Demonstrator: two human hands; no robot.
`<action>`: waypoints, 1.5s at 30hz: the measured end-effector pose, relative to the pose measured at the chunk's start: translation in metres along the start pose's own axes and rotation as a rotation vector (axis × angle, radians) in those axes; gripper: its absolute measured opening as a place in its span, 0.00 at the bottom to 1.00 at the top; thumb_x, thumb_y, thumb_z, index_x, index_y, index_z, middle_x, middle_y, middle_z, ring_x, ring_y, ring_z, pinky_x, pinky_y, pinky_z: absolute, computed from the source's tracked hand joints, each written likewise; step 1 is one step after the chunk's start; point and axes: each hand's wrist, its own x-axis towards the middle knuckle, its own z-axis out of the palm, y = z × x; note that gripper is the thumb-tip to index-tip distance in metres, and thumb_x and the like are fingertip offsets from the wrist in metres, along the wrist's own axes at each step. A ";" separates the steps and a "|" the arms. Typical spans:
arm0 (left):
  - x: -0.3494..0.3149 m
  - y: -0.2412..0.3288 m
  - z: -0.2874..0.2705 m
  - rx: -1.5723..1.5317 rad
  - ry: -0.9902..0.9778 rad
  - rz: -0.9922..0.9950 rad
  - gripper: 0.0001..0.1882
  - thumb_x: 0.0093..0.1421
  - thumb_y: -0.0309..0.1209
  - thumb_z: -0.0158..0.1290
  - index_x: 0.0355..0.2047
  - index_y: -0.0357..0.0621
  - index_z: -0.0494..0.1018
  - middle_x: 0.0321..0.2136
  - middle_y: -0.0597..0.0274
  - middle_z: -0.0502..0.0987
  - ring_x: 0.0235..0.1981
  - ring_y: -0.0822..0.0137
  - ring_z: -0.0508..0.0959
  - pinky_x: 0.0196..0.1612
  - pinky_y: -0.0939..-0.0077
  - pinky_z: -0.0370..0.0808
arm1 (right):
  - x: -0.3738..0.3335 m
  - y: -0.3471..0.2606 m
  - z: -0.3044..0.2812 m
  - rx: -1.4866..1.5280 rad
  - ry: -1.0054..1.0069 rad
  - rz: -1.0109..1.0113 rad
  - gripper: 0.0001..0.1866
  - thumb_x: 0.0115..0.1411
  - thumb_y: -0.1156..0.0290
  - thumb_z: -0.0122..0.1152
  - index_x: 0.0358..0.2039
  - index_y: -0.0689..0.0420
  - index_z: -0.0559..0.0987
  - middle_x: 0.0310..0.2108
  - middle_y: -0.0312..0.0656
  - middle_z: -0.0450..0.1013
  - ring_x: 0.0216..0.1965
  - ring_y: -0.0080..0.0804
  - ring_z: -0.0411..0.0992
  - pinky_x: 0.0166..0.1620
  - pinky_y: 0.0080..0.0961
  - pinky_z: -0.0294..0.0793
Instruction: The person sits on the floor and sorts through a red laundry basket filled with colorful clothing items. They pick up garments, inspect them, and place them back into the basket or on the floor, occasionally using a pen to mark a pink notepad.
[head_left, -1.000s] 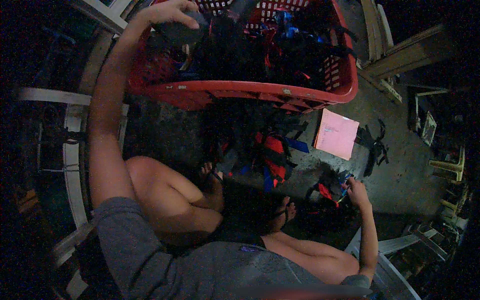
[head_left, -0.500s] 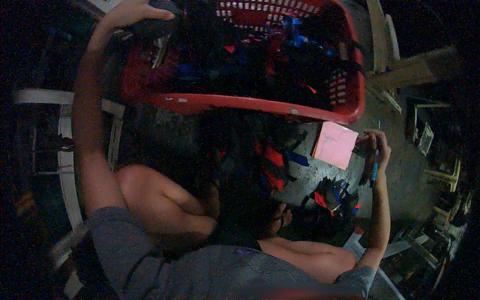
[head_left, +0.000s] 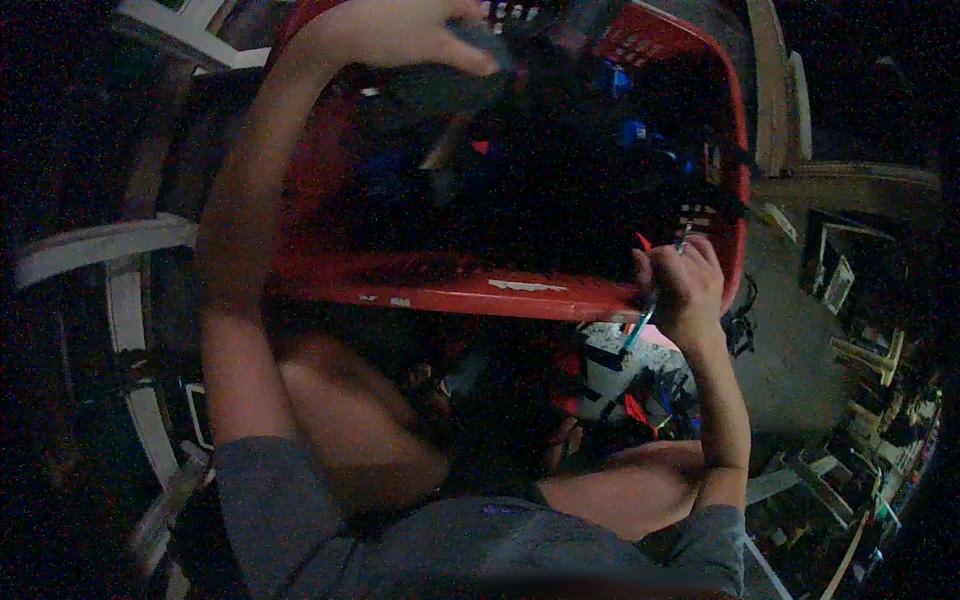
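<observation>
In front of me is a red plastic basket (head_left: 440,299) with slotted walls, filled with dark, blue and red scraps. My left hand (head_left: 410,35) reaches over its far left part, thumb and fingers closed around a dark, cloth-like bundle (head_left: 492,50); motion blurs its shape. At the near right corner, my right hand (head_left: 685,285) is closed on a slim pen-like tool with a light-blue barrel (head_left: 637,330) and a thin metallic end. That hand is over the basket rim; whether it also grips the rim, I cannot tell. Pink paper (head_left: 660,337) shows partly beneath my right wrist.
Dark and red scraps (head_left: 640,408) lie on the floor near my right leg. Pale frame pieces (head_left: 110,245) stand at the left. A wooden frame (head_left: 775,110) rises beyond the basket's right side, and more clutter (head_left: 880,450) lies at the far right.
My left hand has moved right, over the basket. My right hand has gone up and left to the rim with the pen-like tool. The near rim appears closer and hides most of the pink paper.
</observation>
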 end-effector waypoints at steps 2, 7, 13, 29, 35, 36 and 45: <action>0.002 -0.017 0.019 0.251 -0.012 -0.143 0.22 0.46 0.36 0.61 0.40 0.39 0.71 0.33 0.56 0.76 0.36 0.59 0.76 0.42 0.67 0.72 | 0.003 -0.001 0.001 0.031 0.038 0.007 0.08 0.50 0.74 0.61 0.19 0.56 0.70 0.15 0.39 0.66 0.20 0.38 0.67 0.33 0.33 0.67; 0.009 -0.020 0.073 0.495 0.165 -0.112 0.23 0.50 0.41 0.57 0.41 0.38 0.69 0.39 0.47 0.71 0.45 0.50 0.70 0.48 0.58 0.69 | 0.007 -0.012 0.006 0.014 0.116 0.097 0.10 0.49 0.74 0.62 0.18 0.55 0.69 0.14 0.38 0.63 0.18 0.37 0.64 0.32 0.31 0.66; 0.048 0.039 0.091 0.446 0.020 0.196 0.18 0.54 0.41 0.52 0.37 0.38 0.71 0.37 0.50 0.72 0.43 0.52 0.72 0.45 0.58 0.71 | 0.010 -0.033 0.024 0.067 0.316 0.311 0.11 0.50 0.69 0.61 0.17 0.52 0.68 0.13 0.40 0.63 0.17 0.39 0.64 0.24 0.35 0.64; -0.041 -0.154 0.095 0.098 0.626 -0.516 0.32 0.51 0.39 0.56 0.56 0.56 0.59 0.59 0.50 0.54 0.61 0.48 0.52 0.60 0.45 0.51 | 0.004 0.012 0.059 0.093 0.158 0.624 0.17 0.57 0.58 0.54 0.19 0.55 0.68 0.14 0.48 0.67 0.19 0.49 0.69 0.22 0.41 0.65; -0.021 -0.111 0.127 0.520 0.919 -0.138 0.19 0.51 0.35 0.54 0.44 0.45 0.70 0.51 0.50 0.65 0.54 0.49 0.63 0.56 0.49 0.57 | 0.011 0.014 0.048 0.083 -0.010 0.596 0.19 0.59 0.54 0.50 0.21 0.57 0.69 0.16 0.52 0.69 0.21 0.54 0.69 0.24 0.44 0.66; -0.012 -0.100 0.131 0.476 0.646 -0.155 0.16 0.51 0.34 0.54 0.40 0.44 0.71 0.47 0.51 0.68 0.51 0.50 0.65 0.55 0.49 0.58 | 0.011 0.014 0.047 0.105 -0.034 0.608 0.19 0.59 0.54 0.50 0.22 0.56 0.70 0.16 0.52 0.69 0.21 0.55 0.69 0.24 0.44 0.66; -0.013 -0.105 0.152 0.368 0.192 -0.160 0.13 0.51 0.35 0.53 0.35 0.43 0.72 0.37 0.54 0.74 0.44 0.53 0.71 0.47 0.55 0.67 | 0.016 0.008 0.043 0.176 -0.339 0.684 0.19 0.58 0.51 0.49 0.25 0.56 0.71 0.20 0.56 0.71 0.27 0.58 0.70 0.30 0.50 0.66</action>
